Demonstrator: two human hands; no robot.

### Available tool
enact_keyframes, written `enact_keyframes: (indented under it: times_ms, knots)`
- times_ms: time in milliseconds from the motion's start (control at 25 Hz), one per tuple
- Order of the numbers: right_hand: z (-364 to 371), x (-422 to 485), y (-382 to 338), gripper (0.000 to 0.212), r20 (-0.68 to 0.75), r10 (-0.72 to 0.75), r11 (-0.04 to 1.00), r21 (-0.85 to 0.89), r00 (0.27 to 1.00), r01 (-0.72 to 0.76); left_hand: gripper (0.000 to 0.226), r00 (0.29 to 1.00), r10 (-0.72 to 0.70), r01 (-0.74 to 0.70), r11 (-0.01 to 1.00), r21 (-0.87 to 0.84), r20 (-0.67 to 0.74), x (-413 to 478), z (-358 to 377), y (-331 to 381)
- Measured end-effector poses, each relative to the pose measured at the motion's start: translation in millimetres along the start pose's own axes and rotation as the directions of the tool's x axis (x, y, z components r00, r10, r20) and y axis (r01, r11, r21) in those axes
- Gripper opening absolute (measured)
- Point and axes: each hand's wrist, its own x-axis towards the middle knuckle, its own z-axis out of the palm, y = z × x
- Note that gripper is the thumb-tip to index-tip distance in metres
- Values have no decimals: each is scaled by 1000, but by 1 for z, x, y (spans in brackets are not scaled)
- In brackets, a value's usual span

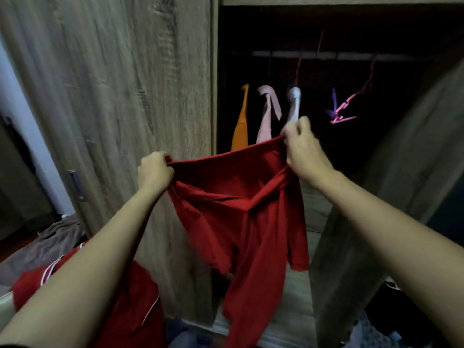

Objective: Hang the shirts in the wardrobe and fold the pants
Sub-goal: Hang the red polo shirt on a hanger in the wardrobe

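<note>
Before an open wardrobe point(215, 84), a red garment point(238, 217) hangs in the air, held up by its top edge and stretched between two hands. The left hand point(155, 172) is curled into a fist round the left end of that edge. The right hand point(305, 149), a little higher, pinches the right end with bent fingers. Below the taut edge the cloth falls in loose folds, with one cuffed sleeve or leg dangling on the right; the blur leaves it unclear whether this is a shirt or pants.

Behind the garment, inside the dark wardrobe, a rail point(313, 55) runs across. From it hang an orange garment point(241, 121), a pink garment point(267, 114) and a white garment point(294, 104), close together. Further right on the rail hang a pink hanger point(351, 101) and a purple hanger point(334, 101), both bare.

A closed wooden door point(113, 96) fills the left side, and an open door point(376, 209) stands at the right. At lower left, under the left forearm, lies a second red garment with white piping point(130, 310), beside a brown blanket point(50, 242).
</note>
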Motion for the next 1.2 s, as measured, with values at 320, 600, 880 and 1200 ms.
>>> enact_keyframes:
  times_ms: [320,600,880,1200]
  knots:
    - [28,-46,13,30,343,124,916,-401,931,26,24,938,285,-291,957,4,198,-11,14,25]
    - [8,-23,10,27,371,388,915,-268,844,-303,32,948,173,-178,984,-6,267,-9,20,15]
    - [7,-37,12,29,493,306,951,-200,814,-237,35,964,-115,221,851,-477,241,8,11,29]
    - [-37,-30,29,36,362,405,914,-197,840,-356,52,889,260,3,820,-573,376,17,16,49]
